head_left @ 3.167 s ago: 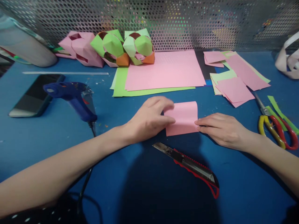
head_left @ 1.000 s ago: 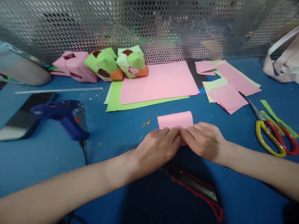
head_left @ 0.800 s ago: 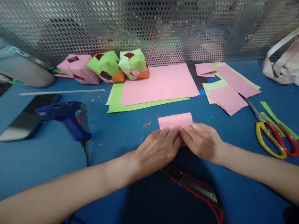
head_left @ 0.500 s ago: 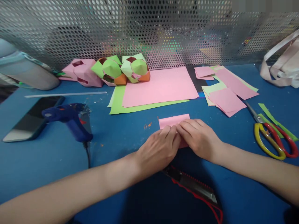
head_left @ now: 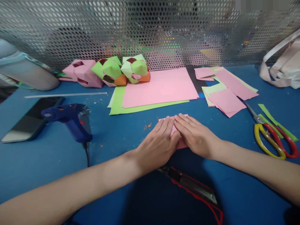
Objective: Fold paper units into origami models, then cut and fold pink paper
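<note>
A small piece of pink paper (head_left: 182, 144) lies on the blue table, mostly covered by my two hands. My left hand (head_left: 160, 140) rests flat on its left part with fingers stretched forward. On its right part lies my right hand (head_left: 194, 136), fingers also extended and pressing down. The fingertips of both hands nearly meet near the paper's far edge. It looks folded over, but the hands hide most of it. Just below my hands is a dark utility knife (head_left: 192, 184) with a red cord.
Left are a blue glue gun (head_left: 67, 117), a phone (head_left: 32, 120), a glue stick (head_left: 65, 95) and a bottle (head_left: 28, 68). Folded paper shapes (head_left: 111, 70) and coloured sheets (head_left: 159, 89) lie behind. Right are cut paper pieces (head_left: 227, 101), scissors (head_left: 269, 137) and a bag (head_left: 283, 65). Perforated metal panel (head_left: 145, 28) behind.
Both hands have gone from bent fingers at the paper's middle to fingers stretched flat over it. The raised, rolled far part of the paper is now pressed down under them.
</note>
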A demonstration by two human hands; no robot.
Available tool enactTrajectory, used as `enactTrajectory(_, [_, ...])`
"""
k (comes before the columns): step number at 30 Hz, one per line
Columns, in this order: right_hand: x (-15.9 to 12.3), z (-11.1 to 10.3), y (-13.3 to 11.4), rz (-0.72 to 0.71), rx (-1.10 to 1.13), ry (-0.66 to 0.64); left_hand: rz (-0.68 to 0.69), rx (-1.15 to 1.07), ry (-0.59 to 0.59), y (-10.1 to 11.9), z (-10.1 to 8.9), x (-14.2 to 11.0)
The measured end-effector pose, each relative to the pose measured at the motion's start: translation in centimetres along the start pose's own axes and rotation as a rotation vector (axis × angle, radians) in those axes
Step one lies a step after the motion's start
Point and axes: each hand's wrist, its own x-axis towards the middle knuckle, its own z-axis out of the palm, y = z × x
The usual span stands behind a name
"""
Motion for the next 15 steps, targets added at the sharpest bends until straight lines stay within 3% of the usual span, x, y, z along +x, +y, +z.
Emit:
enactTrajectory(6, [0.2, -0.1, 0.0, 0.002, -0.050, -0.035, 0.008, -0.009, -0.025, -0.3, -0.2, 0.2])
enactTrajectory(15, [0.3, -0.9, -1.1, 0.158, -0.227, 0.000, -0.088, 0.051, -0.013, -0.2, -0.7, 0.3])
